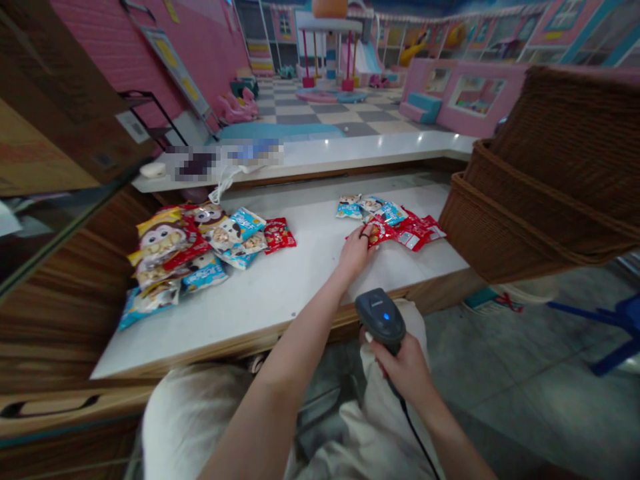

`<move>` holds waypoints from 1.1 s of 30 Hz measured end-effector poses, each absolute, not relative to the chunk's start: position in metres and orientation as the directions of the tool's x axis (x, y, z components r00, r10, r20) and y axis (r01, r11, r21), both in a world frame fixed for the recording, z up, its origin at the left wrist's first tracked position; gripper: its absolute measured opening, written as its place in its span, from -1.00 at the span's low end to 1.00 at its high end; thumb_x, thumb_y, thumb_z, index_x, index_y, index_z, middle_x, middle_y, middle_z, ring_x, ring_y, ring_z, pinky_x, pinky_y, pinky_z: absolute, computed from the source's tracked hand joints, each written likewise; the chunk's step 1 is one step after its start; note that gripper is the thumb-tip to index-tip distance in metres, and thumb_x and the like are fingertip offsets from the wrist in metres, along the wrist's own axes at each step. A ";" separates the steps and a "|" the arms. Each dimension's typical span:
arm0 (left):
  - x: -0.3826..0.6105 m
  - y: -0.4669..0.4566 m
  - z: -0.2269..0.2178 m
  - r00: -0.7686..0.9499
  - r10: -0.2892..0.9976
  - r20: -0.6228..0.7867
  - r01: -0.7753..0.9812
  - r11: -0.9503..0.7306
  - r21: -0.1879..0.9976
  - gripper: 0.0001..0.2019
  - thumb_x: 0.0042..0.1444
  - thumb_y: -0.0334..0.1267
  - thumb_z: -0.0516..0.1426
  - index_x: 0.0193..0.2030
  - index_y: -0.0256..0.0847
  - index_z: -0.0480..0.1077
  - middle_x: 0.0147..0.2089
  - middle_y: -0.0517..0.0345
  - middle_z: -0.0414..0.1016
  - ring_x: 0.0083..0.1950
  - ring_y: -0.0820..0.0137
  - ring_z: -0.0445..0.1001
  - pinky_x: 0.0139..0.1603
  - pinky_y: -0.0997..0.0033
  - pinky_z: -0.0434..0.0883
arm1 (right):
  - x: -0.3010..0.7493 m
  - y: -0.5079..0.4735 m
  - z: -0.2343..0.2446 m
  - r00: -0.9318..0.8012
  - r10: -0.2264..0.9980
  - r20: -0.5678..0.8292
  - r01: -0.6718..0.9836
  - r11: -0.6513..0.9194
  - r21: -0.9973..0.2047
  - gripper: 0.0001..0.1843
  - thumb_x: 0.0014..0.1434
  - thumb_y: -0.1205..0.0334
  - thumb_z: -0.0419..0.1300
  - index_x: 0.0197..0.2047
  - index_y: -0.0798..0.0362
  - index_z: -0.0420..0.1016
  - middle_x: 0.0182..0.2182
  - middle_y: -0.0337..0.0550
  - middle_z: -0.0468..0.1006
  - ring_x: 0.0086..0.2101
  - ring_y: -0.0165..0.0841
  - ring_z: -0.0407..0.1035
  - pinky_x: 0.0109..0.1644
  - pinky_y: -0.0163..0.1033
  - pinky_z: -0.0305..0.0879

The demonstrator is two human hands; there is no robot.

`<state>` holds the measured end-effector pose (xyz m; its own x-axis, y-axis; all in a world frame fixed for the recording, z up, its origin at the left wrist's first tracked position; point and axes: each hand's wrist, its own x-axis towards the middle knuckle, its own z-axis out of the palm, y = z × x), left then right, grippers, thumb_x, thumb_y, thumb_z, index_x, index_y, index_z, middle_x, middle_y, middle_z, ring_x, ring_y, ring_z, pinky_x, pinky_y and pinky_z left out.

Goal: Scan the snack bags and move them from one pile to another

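My right hand (407, 367) is wrapped round the handle of a dark grey barcode scanner (381, 313), which has a blue light on top and a black cord hanging down. Over on the white desk, my left hand (356, 252) has its fingers closed on the near edge of a red snack bag (383, 232). More red snack bags (415, 230) lie just right of it, and blue-and-white snack bags (383, 208) sit behind. At the left of the desk is a larger heap of yellow, red and blue snack bags (200, 243).
Stacked wicker baskets (545, 180) stand at the desk's right end. Cardboard boxes (65, 100) rise at the left. A raised white ledge (320, 155) runs along the back, bearing a white cable (225, 183) and blurred items. A blue stool (615, 327) is on the floor at right.
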<state>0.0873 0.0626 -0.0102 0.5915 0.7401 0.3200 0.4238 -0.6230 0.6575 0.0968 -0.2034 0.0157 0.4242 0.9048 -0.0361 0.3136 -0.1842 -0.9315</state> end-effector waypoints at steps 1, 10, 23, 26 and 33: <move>0.081 0.063 -0.010 0.588 0.737 0.334 0.374 -0.614 0.695 -0.33 0.29 -0.33 0.26 0.51 -0.34 0.28 0.54 -0.37 0.30 0.57 0.00 0.30 0.61 -0.02 0.20 | 0.095 -0.203 0.016 0.421 0.906 -0.039 0.312 -0.185 -0.932 -0.75 0.13 0.00 0.22 -0.48 -0.07 0.48 -0.74 -0.26 0.37 -0.56 -0.20 0.43 -0.53 -0.26 0.25; -0.021 0.041 -0.003 0.370 0.925 0.088 -0.382 0.065 0.922 -0.50 0.18 -0.17 0.40 0.24 -0.16 0.52 0.26 -0.05 0.64 0.30 0.15 0.58 0.41 0.13 0.42 | 0.078 -0.198 0.021 0.383 0.922 -0.047 0.309 -0.176 -0.935 -0.69 0.13 -0.03 0.21 -0.56 -0.10 0.37 -0.73 -0.26 0.40 -0.67 -0.30 0.33 -0.54 -0.26 0.26; -0.090 0.008 0.000 0.262 0.913 -0.312 -0.646 0.406 0.647 -0.81 0.31 -0.13 0.30 -0.07 -0.20 0.58 -0.15 0.10 0.73 -0.20 0.35 0.68 -0.13 0.42 0.60 | 0.041 -0.180 0.032 0.254 0.967 -0.014 0.346 -0.104 -0.932 -0.74 0.16 -0.01 0.24 -0.49 -0.10 0.44 -0.75 -0.23 0.44 -0.62 -0.17 0.53 -0.56 -0.27 0.30; -0.087 0.008 -0.002 0.279 0.915 -0.293 -0.619 0.404 0.673 -0.77 0.31 -0.12 0.32 -0.05 -0.23 0.58 -0.08 0.04 0.74 -0.11 0.30 0.70 -0.01 0.36 0.63 | 0.035 -0.177 0.032 0.234 0.972 0.007 0.359 -0.080 -0.930 -0.74 0.17 0.00 0.25 -0.48 -0.10 0.44 -0.75 -0.22 0.45 -0.55 -0.14 0.59 -0.54 -0.28 0.33; -0.094 0.011 -0.012 0.283 0.922 -0.266 -0.525 0.381 0.761 -0.54 0.18 0.09 0.39 0.06 -0.20 0.57 0.02 -0.04 0.73 0.03 0.12 0.70 0.10 0.12 0.66 | 0.028 -0.176 0.035 0.219 0.976 0.022 0.343 -0.056 -0.938 -0.72 0.17 0.02 0.26 -0.52 -0.11 0.41 -0.73 -0.21 0.47 -0.55 -0.16 0.59 -0.54 -0.30 0.33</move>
<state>-0.0938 0.0115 -0.0123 0.2831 0.9215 -0.2658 -0.5253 0.3809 0.7609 0.0282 -0.1756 0.0353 0.2187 0.9756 0.0216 0.3432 -0.0562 -0.9376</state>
